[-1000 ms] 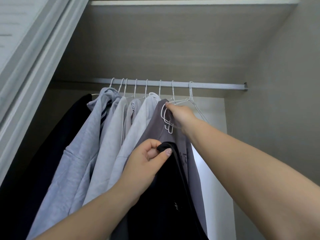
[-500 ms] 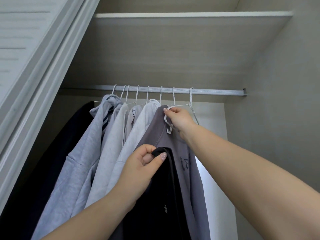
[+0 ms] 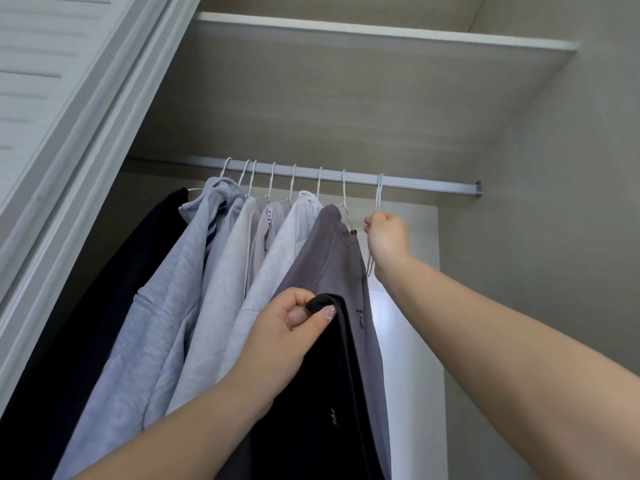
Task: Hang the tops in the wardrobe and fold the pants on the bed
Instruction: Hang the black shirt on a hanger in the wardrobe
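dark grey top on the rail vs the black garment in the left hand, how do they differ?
The dark grey top hangs from a white wire hanger on the rail; the black garment is on no hanger and is pinched at its upper edge by the left hand. The grey top is lighter, with a dark print on its front; the black garment is near black. The black garment hangs in front, partly covering the grey top. Both drape straight down.

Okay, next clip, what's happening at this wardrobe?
A person is hanging tops. The right hand pinches an empty white wire hanger that is hooked on the rail, at the right end of the row. The left hand grips a black garment by its edge, held up in front of the grey tops already hung. The black garment is not on a hanger yet.
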{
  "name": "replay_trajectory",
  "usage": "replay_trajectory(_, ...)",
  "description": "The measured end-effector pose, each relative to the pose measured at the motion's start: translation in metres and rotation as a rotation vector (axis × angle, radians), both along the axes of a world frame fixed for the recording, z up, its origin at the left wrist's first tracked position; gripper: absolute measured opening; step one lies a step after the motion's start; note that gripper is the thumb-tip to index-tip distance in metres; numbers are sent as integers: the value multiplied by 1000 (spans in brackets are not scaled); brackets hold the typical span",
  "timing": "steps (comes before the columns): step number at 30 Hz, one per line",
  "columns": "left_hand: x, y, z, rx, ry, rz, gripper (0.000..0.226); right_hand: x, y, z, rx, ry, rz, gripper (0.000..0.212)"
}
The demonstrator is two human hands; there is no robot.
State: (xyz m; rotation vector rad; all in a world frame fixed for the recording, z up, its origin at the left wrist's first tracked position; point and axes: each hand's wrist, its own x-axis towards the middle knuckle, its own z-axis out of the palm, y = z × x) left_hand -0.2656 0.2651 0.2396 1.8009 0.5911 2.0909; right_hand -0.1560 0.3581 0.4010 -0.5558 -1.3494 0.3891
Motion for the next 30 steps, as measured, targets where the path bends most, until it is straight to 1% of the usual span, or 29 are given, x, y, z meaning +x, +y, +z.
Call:
replay_trajectory(2,0,0,-1,-1,2,0,11,6,1,1,8,1,-30,30)
replay_trajectory(4,-1,1,-2,3,-2,-6,11,9,1,2,29,22,-53,31)
replay_trajectory(9,0,3,-7,-1,-11,-19,17,16,-2,-3,46,60,-26,28)
replay_trajectory(13,4,7,-14,-30,-12,-15,14,25,-4,-24,36,47,-9,34)
replay_trajectory(16,11,8,-22,-56,-16,-12,13,35,-11,-48,11,28,3,27)
replay_trajectory(18,16,8,-29,-75,-18,15,12,45,-18,-70,-34,21,10,25)
replay_trajectory(21,27,2,-46,-94,-14,58,13,65,-40,-116,-82,31,110,25)
replay_trajectory(24,36,-5,-68,-116,58,151,17,87,-67,-164,-151,68,157,31)
replay_trajectory(25,44,-14,-82,-147,83,207,18,101,-84,-187,-191,70,158,32)
replay_trajectory(27,39,-14,-99,-157,95,254,18,110,-97,-217,-163,65,162,32)
replay_trajectory(30,57,-39,-137,-259,103,342,20,149,-139,-265,-240,113,195,36)
